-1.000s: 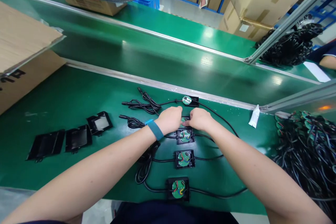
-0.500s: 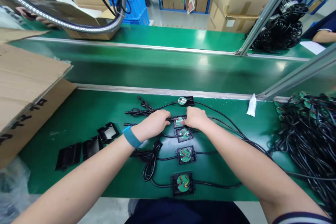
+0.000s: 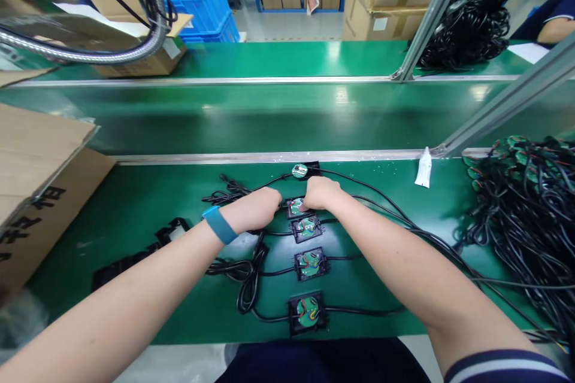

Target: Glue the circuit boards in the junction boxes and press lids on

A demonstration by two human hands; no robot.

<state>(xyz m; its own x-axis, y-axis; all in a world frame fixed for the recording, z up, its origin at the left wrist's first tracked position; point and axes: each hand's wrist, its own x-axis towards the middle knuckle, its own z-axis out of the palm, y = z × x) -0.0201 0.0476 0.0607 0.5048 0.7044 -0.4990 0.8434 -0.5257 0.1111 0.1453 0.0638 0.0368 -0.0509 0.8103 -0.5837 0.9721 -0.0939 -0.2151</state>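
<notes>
My left hand [image 3: 259, 209], with a teal band at the wrist, is closed at the black cable on the left side of a small black housing [image 3: 290, 209]. My right hand [image 3: 322, 194] grips the same housing's right side, its thumb on the green circuit board [image 3: 297, 207] inside. Nearer to me lie several more open housings in a column, such as the middle one [image 3: 311, 264] and the nearest one [image 3: 308, 313], each with a round green board and coloured wires. Behind my hands, another board [image 3: 299, 171] sits beside its black housing.
Coiled black cables [image 3: 251, 275] lie left of the housings. Dark covers [image 3: 173, 230] are partly hidden by my left forearm. A heap of cables with boards [image 3: 525, 215] fills the right side. A white tube [image 3: 423, 167] lies by the metal post; a cardboard box [image 3: 54, 191] stands at left.
The view has shifted slightly, so the bench scene sits further left. My left hand's fingers are curled in more beside the housing. My right hand keeps its hold on it.
</notes>
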